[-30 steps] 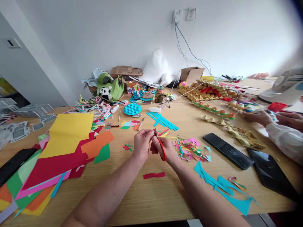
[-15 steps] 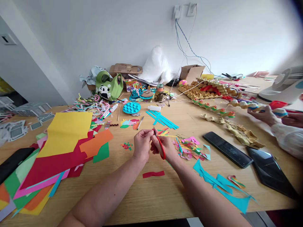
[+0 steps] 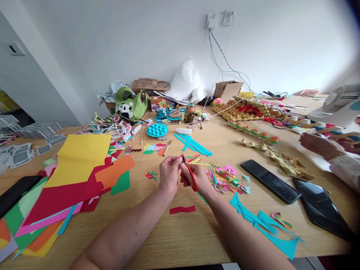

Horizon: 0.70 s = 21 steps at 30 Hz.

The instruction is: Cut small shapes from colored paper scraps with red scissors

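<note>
Over the middle of the table, my right hand (image 3: 198, 178) is closed around red-handled scissors (image 3: 191, 176), whose dark blades point up and away from me. My left hand (image 3: 169, 172) pinches at the blade tips; whatever sits between its fingertips is too small to make out. A green paper strip (image 3: 203, 199) shows beneath my right wrist. Tiny red and green paper bits (image 3: 151, 175) lie left of my left hand. Nearer to me rests a dark red paper strip (image 3: 182, 210). Colourful paper scraps (image 3: 223, 178) are heaped to the right of my right hand.
Coloured paper sheets (image 3: 81, 159) cover the left side. Blue offcuts (image 3: 261, 223), a black phone (image 3: 270, 180) and a shiny black tablet-like object (image 3: 322, 206) lie right. A co-worker's hand (image 3: 320, 146) is beside painted egg-carton strips. Blue strips (image 3: 192, 144) and a blue disc (image 3: 156, 130) lie ahead.
The view has tilted slightly, so the scene sits a little lower. My hands and the scissors stay nearly in place. The co-worker's hand at right has shifted and its fingers look straighter.
</note>
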Each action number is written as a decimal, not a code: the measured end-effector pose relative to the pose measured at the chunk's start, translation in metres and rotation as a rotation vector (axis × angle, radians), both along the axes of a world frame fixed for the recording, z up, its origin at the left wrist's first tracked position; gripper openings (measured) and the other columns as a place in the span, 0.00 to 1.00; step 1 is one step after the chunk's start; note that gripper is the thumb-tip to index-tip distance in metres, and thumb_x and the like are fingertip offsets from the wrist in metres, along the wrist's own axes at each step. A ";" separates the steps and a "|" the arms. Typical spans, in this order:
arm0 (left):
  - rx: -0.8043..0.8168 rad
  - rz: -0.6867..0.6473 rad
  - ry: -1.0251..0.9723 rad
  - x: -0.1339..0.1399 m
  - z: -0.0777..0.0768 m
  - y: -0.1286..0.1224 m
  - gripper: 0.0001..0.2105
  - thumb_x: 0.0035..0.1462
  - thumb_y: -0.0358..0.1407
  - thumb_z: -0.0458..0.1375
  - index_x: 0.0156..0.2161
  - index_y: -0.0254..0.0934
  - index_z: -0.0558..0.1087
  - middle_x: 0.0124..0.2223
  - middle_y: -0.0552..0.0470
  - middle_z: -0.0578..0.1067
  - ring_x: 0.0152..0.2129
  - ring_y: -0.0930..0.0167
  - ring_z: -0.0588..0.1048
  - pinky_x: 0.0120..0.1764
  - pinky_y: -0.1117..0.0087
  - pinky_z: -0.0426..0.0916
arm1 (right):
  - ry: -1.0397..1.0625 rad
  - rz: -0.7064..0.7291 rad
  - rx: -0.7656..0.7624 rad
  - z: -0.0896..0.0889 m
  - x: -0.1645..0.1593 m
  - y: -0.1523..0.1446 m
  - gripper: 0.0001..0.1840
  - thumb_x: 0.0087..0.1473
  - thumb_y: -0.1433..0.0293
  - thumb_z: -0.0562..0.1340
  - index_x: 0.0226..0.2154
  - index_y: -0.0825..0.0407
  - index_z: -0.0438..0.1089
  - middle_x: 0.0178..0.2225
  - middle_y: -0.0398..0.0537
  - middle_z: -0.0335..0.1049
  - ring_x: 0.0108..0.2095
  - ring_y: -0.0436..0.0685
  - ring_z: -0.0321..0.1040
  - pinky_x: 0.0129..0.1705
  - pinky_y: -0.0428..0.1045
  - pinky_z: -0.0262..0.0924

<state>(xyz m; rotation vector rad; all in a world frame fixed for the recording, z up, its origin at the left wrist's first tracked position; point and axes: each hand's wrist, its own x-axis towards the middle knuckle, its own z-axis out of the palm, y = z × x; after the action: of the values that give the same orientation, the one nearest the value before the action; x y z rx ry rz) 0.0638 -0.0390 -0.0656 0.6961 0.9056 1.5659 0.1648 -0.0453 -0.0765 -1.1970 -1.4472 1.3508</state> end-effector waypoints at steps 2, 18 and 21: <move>-0.010 -0.003 -0.013 0.000 0.000 0.000 0.06 0.41 0.33 0.63 0.25 0.34 0.71 0.28 0.49 0.78 0.29 0.70 0.76 0.36 0.69 0.68 | -0.013 -0.009 0.002 0.000 0.000 0.000 0.26 0.48 0.48 0.62 0.19 0.55 0.66 0.15 0.44 0.67 0.13 0.46 0.62 0.15 0.41 0.55; -0.020 -0.037 -0.024 0.000 0.003 -0.001 0.06 0.42 0.34 0.62 0.25 0.34 0.70 0.28 0.50 0.77 0.26 0.72 0.74 0.32 0.71 0.66 | -0.006 -0.015 -0.003 0.002 0.002 0.001 0.26 0.44 0.49 0.65 0.18 0.55 0.64 0.14 0.44 0.67 0.12 0.47 0.61 0.14 0.41 0.53; -0.026 -0.052 -0.032 0.000 0.003 -0.001 0.06 0.42 0.34 0.62 0.25 0.34 0.70 0.28 0.51 0.77 0.25 0.72 0.74 0.31 0.71 0.66 | 0.006 -0.019 -0.025 0.002 0.002 0.001 0.26 0.44 0.49 0.64 0.19 0.55 0.65 0.14 0.44 0.67 0.12 0.47 0.61 0.13 0.41 0.53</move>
<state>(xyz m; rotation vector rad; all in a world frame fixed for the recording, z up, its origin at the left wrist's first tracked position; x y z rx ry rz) 0.0635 -0.0401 -0.0622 0.6693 0.8764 1.5129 0.1669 -0.0443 -0.0746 -1.2184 -1.4151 1.3622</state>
